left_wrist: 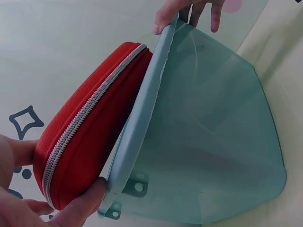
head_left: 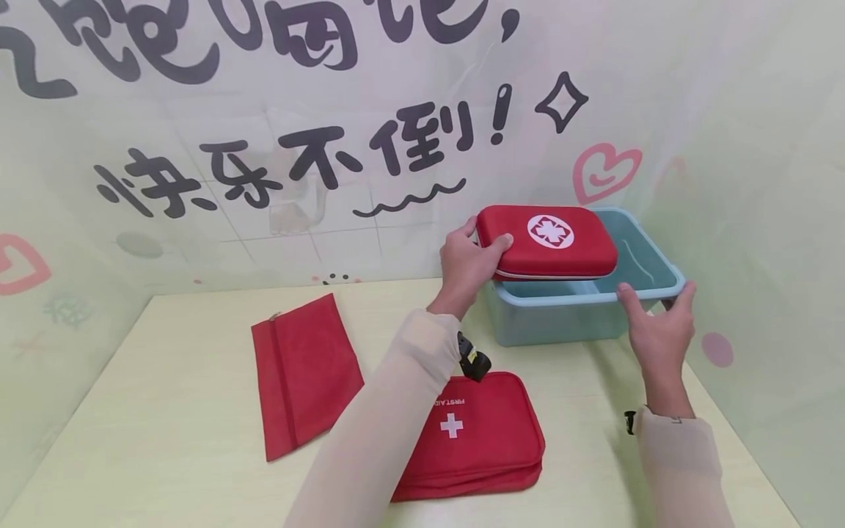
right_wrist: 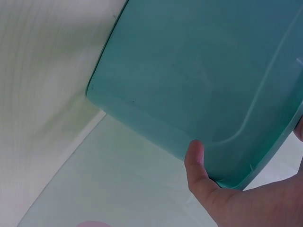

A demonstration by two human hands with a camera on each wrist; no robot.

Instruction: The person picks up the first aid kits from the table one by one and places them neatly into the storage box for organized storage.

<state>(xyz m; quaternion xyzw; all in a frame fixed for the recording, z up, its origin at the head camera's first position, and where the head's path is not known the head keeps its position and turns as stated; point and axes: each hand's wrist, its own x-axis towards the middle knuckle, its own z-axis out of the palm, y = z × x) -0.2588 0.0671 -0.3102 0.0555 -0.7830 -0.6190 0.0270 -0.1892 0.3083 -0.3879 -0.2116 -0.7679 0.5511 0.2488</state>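
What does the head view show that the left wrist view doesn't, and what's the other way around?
Only the head view shows the flat red pouch and the FIRST AID bag lying on the table, plus the white emblem on the red case.

Only the left wrist view shows two small tabs with holes, under the rim of the blue bin.

Both show the left hand holding that case and the right hand gripping the bin's rim.
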